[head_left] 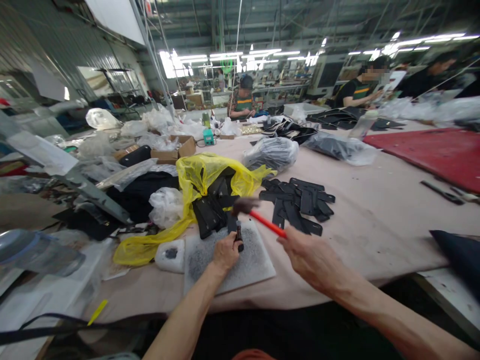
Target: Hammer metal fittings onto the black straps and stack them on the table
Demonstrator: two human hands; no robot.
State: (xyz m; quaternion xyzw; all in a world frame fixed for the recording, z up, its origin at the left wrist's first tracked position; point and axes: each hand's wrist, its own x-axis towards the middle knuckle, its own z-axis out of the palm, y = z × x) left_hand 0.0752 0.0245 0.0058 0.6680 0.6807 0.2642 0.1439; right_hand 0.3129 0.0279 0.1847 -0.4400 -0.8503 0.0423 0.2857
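Note:
My right hand is closed round the red handle of a claw hammer, its head blurred just above the punch. My left hand grips a short dark hand punch, held upright over a speckled white slab. A flat black strip lies under the left hand, mostly hidden by the fingers. Right of the slab is a loose heap of black strips with slots near their ends. More black strips spill from a yellow plastic bag behind the slab.
A small white block with a dark patch sits left of the slab. Clear bags of dark parts lie farther back. At right are a red board and a dark tool. Several people work across the table.

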